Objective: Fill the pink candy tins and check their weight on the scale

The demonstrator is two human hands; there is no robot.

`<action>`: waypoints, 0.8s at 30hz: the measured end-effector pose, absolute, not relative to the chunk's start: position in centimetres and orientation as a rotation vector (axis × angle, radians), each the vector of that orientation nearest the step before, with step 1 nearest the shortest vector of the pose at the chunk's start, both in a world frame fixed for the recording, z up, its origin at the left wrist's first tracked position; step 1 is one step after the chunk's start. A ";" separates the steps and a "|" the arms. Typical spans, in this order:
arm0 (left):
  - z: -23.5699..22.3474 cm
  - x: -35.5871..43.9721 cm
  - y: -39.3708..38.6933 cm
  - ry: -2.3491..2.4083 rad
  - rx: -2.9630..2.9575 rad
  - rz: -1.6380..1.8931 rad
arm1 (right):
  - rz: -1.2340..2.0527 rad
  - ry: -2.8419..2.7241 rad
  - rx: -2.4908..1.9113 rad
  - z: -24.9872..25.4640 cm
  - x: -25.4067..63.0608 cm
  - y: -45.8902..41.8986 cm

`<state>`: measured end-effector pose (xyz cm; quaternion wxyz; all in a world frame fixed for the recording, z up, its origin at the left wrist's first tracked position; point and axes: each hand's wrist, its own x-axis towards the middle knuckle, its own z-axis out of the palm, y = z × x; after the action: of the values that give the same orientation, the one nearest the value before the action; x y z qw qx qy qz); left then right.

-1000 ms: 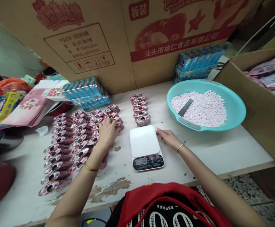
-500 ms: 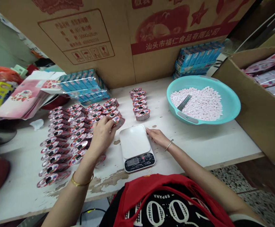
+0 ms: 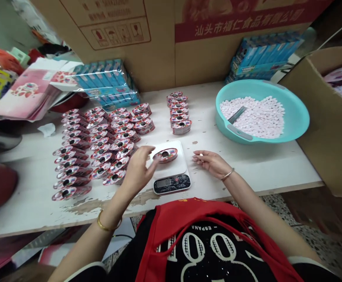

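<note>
A small oval packet (image 3: 166, 155), red and white with a dark round opening on top, sits on the white plate of a kitchen scale (image 3: 175, 168). The scale's display shows zeros. Beside the packet's left end is my left hand (image 3: 138, 166), thumb and fingers apart, nothing held. To the right of the scale, clear of it, my right hand (image 3: 213, 163) pinches a small white pellet (image 3: 200, 155) at its fingertips. Similar pellets (image 3: 260, 121) lie in a turquoise basin (image 3: 298, 121), along with a grey scoop-like strip (image 3: 237, 114).
Rows of the same packets (image 3: 100, 139) stand left of the scale, and a shorter row (image 3: 179, 111) stands behind it. Blue wrapped boxes (image 3: 109, 84) rest against a large carton (image 3: 159, 58). Another open carton (image 3: 314, 113) is at the right, and pink printed sheets (image 3: 26, 90) lie at the left.
My left hand has set the packet on the scale and let go. My right hand has left the scale's edge, moved right and now shows a white pellet. The view has tilted down.
</note>
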<state>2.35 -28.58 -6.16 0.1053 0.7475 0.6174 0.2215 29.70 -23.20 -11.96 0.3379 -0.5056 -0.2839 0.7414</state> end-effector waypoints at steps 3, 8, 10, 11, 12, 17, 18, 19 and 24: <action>-8.2 0.5 -31.1 1.953 1.911 0.645 | 1.961 -0.595 -1.302 -11.7 31.0 -23.9; -12.8 -0.5 -32.9 1.783 1.416 0.626 | 1.971 -0.528 -1.321 -11.3 31.2 -24.7; -13.7 -0.3 -32.6 1.674 1.349 0.670 | 1.986 -0.564 -1.320 -10.7 31.0 -24.9; -13.8 -0.1 -32.4 1.637 1.343 0.689 | 1.988 -0.603 -1.317 -10.3 31.0 -24.9; -13.9 0.1 -32.2 1.613 1.343 0.703 | 1.985 -0.652 -1.313 -9.9 30.9 -24.9; -13.7 1.4 -31.4 1.552 1.308 0.729 | 1.935 -0.915 -1.275 -7.9 30.8 -24.2; -13.8 1.7 -31.2 1.534 1.310 0.725 | 1.916 -0.958 -1.268 -7.5 30.7 -24.0; -13.9 2.0 -31.1 1.515 1.322 0.717 | 1.888 -1.004 -1.260 -7.1 30.5 -23.8; -14.0 2.8 -30.2 1.473 1.489 0.641 | 1.649 -1.375 -1.249 -4.6 28.8 -22.7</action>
<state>2.78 -30.19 -14.01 0.4578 0.6043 0.5979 0.2602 28.77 -22.67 -4.60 0.3230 -0.4757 -0.5240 0.6283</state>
